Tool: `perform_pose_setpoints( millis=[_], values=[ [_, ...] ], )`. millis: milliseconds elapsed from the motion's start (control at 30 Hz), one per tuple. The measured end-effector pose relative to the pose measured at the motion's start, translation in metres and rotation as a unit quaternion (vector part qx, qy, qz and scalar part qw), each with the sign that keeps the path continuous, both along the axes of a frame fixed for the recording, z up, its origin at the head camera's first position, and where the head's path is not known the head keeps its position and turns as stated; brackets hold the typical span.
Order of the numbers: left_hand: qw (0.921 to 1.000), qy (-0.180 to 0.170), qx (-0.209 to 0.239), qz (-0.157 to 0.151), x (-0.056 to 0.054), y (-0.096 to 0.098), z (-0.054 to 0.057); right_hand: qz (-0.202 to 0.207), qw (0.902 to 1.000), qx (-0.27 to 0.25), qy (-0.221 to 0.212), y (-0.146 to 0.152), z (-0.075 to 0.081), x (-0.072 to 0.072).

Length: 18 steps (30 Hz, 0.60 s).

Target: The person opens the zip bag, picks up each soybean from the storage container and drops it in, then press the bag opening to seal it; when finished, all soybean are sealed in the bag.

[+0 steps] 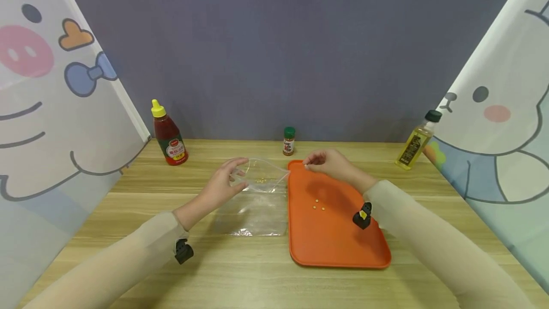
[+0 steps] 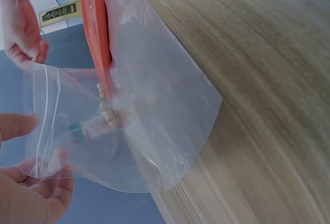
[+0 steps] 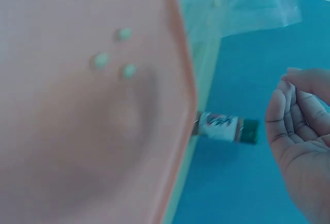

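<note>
My left hand [image 1: 220, 180] holds the left side of a clear zip bag [image 1: 253, 211], its thumb and forefinger spread apart at the mouth. The mouth gapes, and several pale yellow soybeans [image 2: 106, 113] lie inside. Over the far end of an orange tray [image 1: 339, 252], my right hand [image 1: 330, 166] pinches a single soybean [image 2: 35, 58] between thumb and fingertips. In the left wrist view those fingertips are right beside the bag's far top corner. Three more soybeans [image 3: 124, 33] lie apart on the tray.
A small green-capped spice jar [image 1: 289, 142] stands behind the tray. At the back left is a red sauce bottle [image 1: 171, 139] with a yellow cap. An oil bottle [image 1: 413, 147] with a dark cap stands back right. A grey panel [image 1: 274, 51] rises along the table's rear edge.
</note>
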<state>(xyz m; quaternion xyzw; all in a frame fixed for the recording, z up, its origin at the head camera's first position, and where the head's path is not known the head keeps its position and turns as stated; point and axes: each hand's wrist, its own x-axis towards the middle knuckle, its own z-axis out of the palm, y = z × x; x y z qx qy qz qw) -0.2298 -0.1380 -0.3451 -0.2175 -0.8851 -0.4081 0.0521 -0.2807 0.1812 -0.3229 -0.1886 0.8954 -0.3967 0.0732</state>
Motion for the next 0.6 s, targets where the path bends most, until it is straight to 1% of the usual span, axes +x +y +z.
perform_pose_setpoints(
  millis=[100,300,433,600],
  values=[
    [1.0,0.0,-0.003,-0.001,0.0,0.001,0.0,0.003,0.9999,-0.012,0.002,-0.012,0.006,-0.002],
    [1.0,0.002,-0.008,0.002,-0.002,0.003,0.0,0.044,0.9978,-0.047,0.015,-0.037,0.017,-0.006],
    [0.9999,0.004,-0.012,0.004,-0.002,0.004,0.001,0.065,0.9966,-0.044,0.025,-0.053,0.022,-0.008],
    [0.9999,0.007,-0.015,0.005,-0.001,0.004,0.003,0.068,0.9969,-0.028,0.028,-0.072,0.026,-0.006]
  ],
)
